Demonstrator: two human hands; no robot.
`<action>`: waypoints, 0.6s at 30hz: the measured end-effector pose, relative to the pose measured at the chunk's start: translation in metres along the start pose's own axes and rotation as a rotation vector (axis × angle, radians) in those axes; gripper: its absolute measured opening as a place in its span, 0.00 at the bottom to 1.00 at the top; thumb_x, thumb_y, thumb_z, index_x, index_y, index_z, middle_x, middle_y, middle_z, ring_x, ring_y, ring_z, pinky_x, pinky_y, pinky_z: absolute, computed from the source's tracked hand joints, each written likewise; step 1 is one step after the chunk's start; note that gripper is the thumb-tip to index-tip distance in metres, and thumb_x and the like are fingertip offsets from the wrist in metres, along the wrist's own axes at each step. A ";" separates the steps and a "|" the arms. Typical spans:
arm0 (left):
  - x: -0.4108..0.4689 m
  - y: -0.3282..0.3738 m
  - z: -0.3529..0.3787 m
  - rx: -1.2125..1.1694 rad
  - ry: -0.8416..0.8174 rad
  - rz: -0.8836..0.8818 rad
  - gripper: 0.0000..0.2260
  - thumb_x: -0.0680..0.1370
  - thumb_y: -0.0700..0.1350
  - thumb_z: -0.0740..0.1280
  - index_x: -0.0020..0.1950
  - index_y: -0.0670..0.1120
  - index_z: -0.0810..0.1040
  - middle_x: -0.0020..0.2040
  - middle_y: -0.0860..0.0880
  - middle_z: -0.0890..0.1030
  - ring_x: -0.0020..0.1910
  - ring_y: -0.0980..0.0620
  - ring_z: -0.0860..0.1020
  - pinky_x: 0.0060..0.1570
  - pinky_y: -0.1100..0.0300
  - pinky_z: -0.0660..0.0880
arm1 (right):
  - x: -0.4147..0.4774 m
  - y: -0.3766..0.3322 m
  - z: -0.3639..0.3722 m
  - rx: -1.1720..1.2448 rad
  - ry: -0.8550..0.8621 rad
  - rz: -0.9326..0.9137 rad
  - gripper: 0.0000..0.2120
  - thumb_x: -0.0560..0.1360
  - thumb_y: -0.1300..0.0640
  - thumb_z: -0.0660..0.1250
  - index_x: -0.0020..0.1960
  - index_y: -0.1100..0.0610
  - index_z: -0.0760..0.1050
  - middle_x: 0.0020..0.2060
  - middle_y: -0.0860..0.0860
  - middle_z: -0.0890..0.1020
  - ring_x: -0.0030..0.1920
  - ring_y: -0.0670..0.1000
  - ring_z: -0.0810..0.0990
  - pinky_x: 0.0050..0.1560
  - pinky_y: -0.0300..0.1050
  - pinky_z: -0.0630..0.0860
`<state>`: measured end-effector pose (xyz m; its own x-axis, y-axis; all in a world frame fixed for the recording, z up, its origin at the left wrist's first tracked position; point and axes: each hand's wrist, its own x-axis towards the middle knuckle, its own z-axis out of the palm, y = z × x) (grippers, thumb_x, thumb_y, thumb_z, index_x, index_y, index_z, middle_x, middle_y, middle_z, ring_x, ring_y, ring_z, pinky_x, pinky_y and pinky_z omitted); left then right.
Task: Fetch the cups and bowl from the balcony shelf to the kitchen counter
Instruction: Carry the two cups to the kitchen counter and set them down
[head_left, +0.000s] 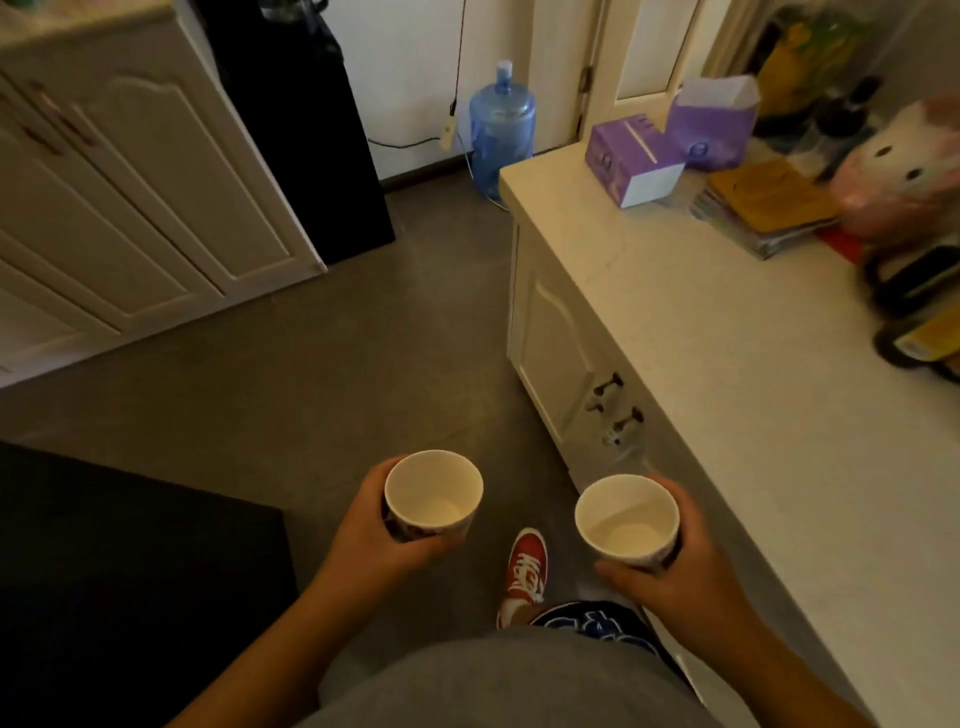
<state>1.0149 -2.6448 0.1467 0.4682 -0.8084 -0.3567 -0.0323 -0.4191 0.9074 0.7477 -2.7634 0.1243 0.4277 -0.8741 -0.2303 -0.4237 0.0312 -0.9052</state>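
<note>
Fingers (621, 570) of the right hand (680, 566) are wrapping round the lower wall of one paper cup (627, 519), thumb on the near side, clamped just firmly enough to keep it upright; across the gap, the left hand (374, 535) is doing the same, its fingers curled closed around a second cup (434, 493) from the outer side. Both cups are riding mouth-up and level, both looking empty, held low in front of the body and apart from one another, most likely so neither knocks the other while the person is walking. A red shoe (527, 564) is showing on the grey floor (322, 364) between the hands. Just beside the right hand the pale kitchen counter (727, 364) is running away, with a wide bare stretch nearest and purple boxes (631, 156), a stack of books (763, 208) and a plush toy (904, 171) crowding its far end. That bare stretch looks like the natural landing spot. No bowl is in sight, so that part of the fetch is seemingly outstanding.
</note>
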 end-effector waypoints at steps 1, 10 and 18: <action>0.011 0.008 0.003 -0.002 -0.005 -0.001 0.35 0.58 0.47 0.81 0.61 0.58 0.71 0.58 0.55 0.79 0.57 0.59 0.79 0.46 0.67 0.79 | 0.018 -0.004 -0.003 0.000 -0.001 -0.007 0.38 0.52 0.41 0.78 0.59 0.33 0.66 0.55 0.33 0.76 0.55 0.33 0.75 0.49 0.31 0.72; 0.115 0.074 0.027 -0.009 -0.046 0.056 0.35 0.61 0.44 0.83 0.64 0.57 0.72 0.58 0.55 0.81 0.59 0.56 0.79 0.55 0.57 0.79 | 0.150 -0.045 -0.030 -0.021 0.000 -0.097 0.41 0.58 0.56 0.83 0.62 0.39 0.65 0.57 0.35 0.74 0.57 0.41 0.75 0.51 0.30 0.73; 0.229 0.120 0.043 0.043 -0.234 0.143 0.34 0.59 0.49 0.81 0.61 0.61 0.70 0.55 0.63 0.80 0.56 0.63 0.79 0.46 0.67 0.79 | 0.207 -0.065 -0.047 0.006 0.166 -0.040 0.41 0.59 0.56 0.83 0.65 0.42 0.64 0.57 0.35 0.74 0.58 0.38 0.74 0.54 0.31 0.73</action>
<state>1.0800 -2.8985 0.1643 0.2396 -0.9320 -0.2718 -0.1233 -0.3069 0.9437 0.8264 -2.9691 0.1523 0.3057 -0.9429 -0.1325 -0.4040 -0.0025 -0.9148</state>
